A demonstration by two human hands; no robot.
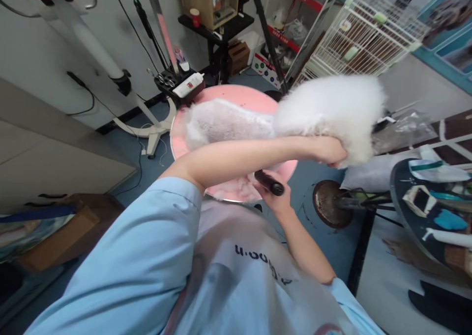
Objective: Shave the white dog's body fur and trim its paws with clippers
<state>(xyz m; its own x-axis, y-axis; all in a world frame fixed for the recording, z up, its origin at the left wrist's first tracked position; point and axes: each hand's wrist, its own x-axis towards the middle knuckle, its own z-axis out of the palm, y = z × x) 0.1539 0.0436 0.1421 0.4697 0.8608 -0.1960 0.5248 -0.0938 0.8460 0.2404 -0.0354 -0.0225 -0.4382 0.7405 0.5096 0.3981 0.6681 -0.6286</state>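
A white dog stands on a round pink grooming table point(254, 93), its body point(232, 121) clipped short and its head point(328, 104) full and fluffy. My left arm reaches across in front of the dog. At the lower side of the head, my left hand point(330, 150) is closed on the fur, its fingertips partly hidden. Below that forearm, my right hand point(278, 197) is wrapped round a black hair clipper point(271, 182), whose rear end faces me. The clipper's blade end is hidden behind the arm. Loose white fur point(236, 188) lies on the table's near edge.
A black tool tray point(173, 82) with scissors and a white bottle point(189, 84) sits at the table's far left. A white stand point(155, 128) is left of it. To the right are a wire cage point(354, 40) and a dark round side table point(405, 197) with supplies.
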